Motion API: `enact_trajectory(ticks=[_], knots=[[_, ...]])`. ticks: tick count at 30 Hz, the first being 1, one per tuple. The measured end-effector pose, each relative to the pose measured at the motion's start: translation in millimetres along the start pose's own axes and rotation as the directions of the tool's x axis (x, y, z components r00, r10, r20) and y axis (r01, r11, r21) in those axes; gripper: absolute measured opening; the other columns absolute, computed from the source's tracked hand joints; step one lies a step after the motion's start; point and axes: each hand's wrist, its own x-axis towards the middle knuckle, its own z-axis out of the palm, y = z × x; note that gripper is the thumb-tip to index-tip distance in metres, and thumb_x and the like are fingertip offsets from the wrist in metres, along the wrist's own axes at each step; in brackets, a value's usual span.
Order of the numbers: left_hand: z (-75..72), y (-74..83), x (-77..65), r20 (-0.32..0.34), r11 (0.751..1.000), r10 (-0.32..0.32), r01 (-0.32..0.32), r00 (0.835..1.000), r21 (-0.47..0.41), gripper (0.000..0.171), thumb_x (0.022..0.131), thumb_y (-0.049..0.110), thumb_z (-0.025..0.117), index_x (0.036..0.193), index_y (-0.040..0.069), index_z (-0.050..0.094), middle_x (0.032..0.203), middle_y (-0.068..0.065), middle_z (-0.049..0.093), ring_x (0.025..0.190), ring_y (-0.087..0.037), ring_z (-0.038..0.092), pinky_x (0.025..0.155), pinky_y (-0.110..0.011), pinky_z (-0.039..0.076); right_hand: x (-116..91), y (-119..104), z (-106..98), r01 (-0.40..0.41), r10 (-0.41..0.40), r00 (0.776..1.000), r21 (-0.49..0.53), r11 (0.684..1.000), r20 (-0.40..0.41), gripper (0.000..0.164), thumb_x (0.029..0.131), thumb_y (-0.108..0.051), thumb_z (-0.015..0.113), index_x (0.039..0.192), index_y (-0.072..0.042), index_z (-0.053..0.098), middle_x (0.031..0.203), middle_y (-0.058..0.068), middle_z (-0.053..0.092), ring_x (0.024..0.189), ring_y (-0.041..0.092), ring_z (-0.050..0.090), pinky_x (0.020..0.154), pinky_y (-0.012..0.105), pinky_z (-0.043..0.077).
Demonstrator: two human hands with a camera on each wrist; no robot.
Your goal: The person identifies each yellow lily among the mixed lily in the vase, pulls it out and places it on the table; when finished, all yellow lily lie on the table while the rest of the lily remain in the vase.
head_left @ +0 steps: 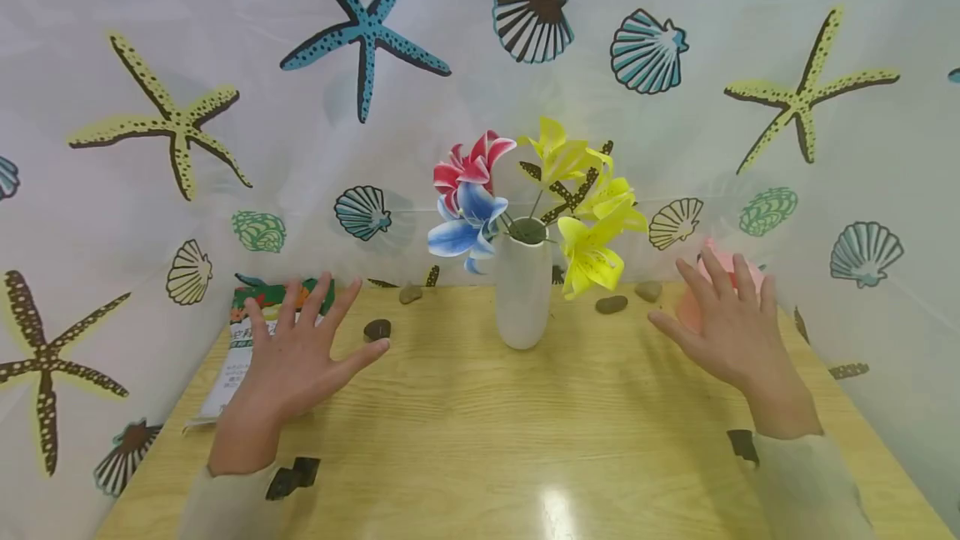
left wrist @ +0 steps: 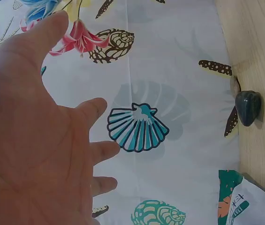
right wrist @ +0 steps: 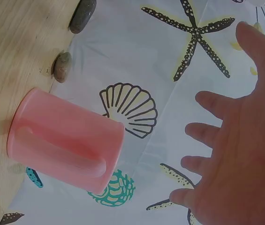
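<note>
My left hand (head_left: 294,363) is held above the left part of the table, fingers spread and nothing in it. Below and behind it lies a white packet with a green printed top (head_left: 238,348), partly hidden. On the other side my right hand (head_left: 731,332) has its fingers apart and is likewise without anything in it. Behind that hand stands a pink jug (right wrist: 66,138), its handle turned toward the right wrist camera. Between the hands a white vase (head_left: 521,298) holds a red-pink lily (head_left: 471,167), a blue lily (head_left: 468,223) and several yellow lilies (head_left: 592,252).
Dark and brown stones lie along the table's back, among them a dark stone (head_left: 377,330) by the left hand and another stone (head_left: 611,304) right of the vase. A white sheet (head_left: 450,90) printed with starfish and shells surrounds the wooden table (head_left: 450,423).
</note>
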Motion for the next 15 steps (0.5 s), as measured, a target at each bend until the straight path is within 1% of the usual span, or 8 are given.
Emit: enact_trajectory(ticks=[3, 6, 8, 10, 12, 13, 14, 15], knots=[[7.5, 5.4, 2.6, 0.014, 0.999, 0.022, -0.022, 1.000, -0.023, 0.100, 0.102, 0.081, 0.058, 0.181, 0.032, 0.021, 0.188, -0.022, 0.015, 0.171, -0.061, 0.003, 0.124, -0.094, -0.010, 0.8, -2.1, 0.4, 0.005, -0.005, 1.000, 0.004, 1.000, 0.009, 0.092, 0.105, -0.070, 0.061, 0.174, -0.014, 0.038, 0.186, 0.024, 0.021, 0.168, 0.063, 0.013, 0.128, 0.090, 0.003], [25.1, 18.4, 11.7, 0.035, 0.991, 0.113, -0.110, 0.993, -0.078, 0.095, 0.103, 0.073, 0.063, 0.178, 0.026, 0.030, 0.186, -0.022, 0.023, 0.171, -0.059, 0.012, 0.128, -0.091, 0.001, 2.5, -9.0, 4.8, 0.042, -0.043, 0.999, 0.059, 0.997, 0.012, 0.086, 0.107, -0.063, 0.064, 0.172, -0.011, 0.041, 0.183, 0.027, 0.027, 0.167, 0.062, 0.018, 0.128, 0.088, 0.013], [41.7, 29.3, 23.8, 0.054, 0.973, 0.191, -0.181, 0.980, -0.145, 0.090, 0.104, 0.067, 0.068, 0.176, 0.022, 0.038, 0.183, -0.021, 0.031, 0.170, -0.056, 0.022, 0.131, -0.087, 0.014, 4.8, -19.1, 10.9, 0.069, -0.069, 0.998, 0.148, 0.987, -0.004, 0.079, 0.108, -0.054, 0.066, 0.170, -0.009, 0.044, 0.180, 0.028, 0.034, 0.166, 0.059, 0.026, 0.129, 0.085, 0.020], [59.8, 39.1, 40.2, 0.075, 0.941, 0.253, -0.227, 0.965, -0.249, 0.087, 0.104, 0.061, 0.072, 0.174, 0.020, 0.041, 0.181, -0.020, 0.036, 0.167, -0.053, 0.032, 0.132, -0.081, 0.027, 8.6, -33.5, 22.2, 0.089, -0.078, 0.996, 0.270, 0.959, -0.052, 0.070, 0.110, -0.045, 0.068, 0.166, -0.007, 0.050, 0.175, 0.026, 0.044, 0.162, 0.054, 0.040, 0.129, 0.080, 0.030], [76.8, 49.2, 59.4, 0.102, 0.904, 0.270, -0.215, 0.958, -0.370, 0.086, 0.105, 0.058, 0.073, 0.175, 0.022, 0.039, 0.180, -0.017, 0.038, 0.166, -0.048, 0.038, 0.131, -0.075, 0.036, 12.6, -53.0, 36.7, 0.084, -0.034, 0.992, 0.417, 0.905, -0.125, 0.056, 0.111, -0.036, 0.070, 0.157, -0.006, 0.060, 0.161, 0.024, 0.062, 0.150, 0.048, 0.056, 0.126, 0.071, 0.042], [84.9, 54.6, 69.7, 0.108, 0.880, 0.271, -0.200, 0.957, -0.432, 0.086, 0.105, 0.057, 0.074, 0.175, 0.023, 0.037, 0.180, -0.016, 0.038, 0.164, -0.046, 0.041, 0.130, -0.072, 0.039, 15.0, -63.8, 45.1, 0.076, 0.004, 0.987, 0.496, 0.865, -0.158, 0.050, 0.111, -0.032, 0.071, 0.153, -0.006, 0.064, 0.153, 0.022, 0.069, 0.142, 0.043, 0.064, 0.122, 0.065, 0.049], [91.9, 60.2, 79.3, 0.113, 0.850, 0.264, -0.176, 0.958, -0.496, 0.087, 0.105, 0.056, 0.074, 0.176, 0.025, 0.035, 0.180, -0.014, 0.039, 0.164, -0.045, 0.043, 0.129, -0.070, 0.042, 17.7, -74.5, 54.1, 0.081, 0.041, 0.980, 0.578, 0.812, -0.195, 0.044, 0.111, -0.027, 0.072, 0.149, -0.005, 0.068, 0.146, 0.019, 0.075, 0.134, 0.037, 0.071, 0.118, 0.057, 0.054], [98.0, 65.9, 88.2, 0.119, 0.815, 0.255, -0.147, 0.959, -0.560, 0.087, 0.105, 0.054, 0.075, 0.176, 0.027, 0.033, 0.180, -0.013, 0.039, 0.164, -0.043, 0.044, 0.130, -0.068, 0.042, 20.7, -85.6, 62.2, 0.089, 0.086, 0.970, 0.666, 0.741, -0.225, 0.038, 0.110, -0.021, 0.073, 0.145, -0.005, 0.071, 0.138, 0.016, 0.079, 0.128, 0.030, 0.075, 0.115, 0.049, 0.058]])
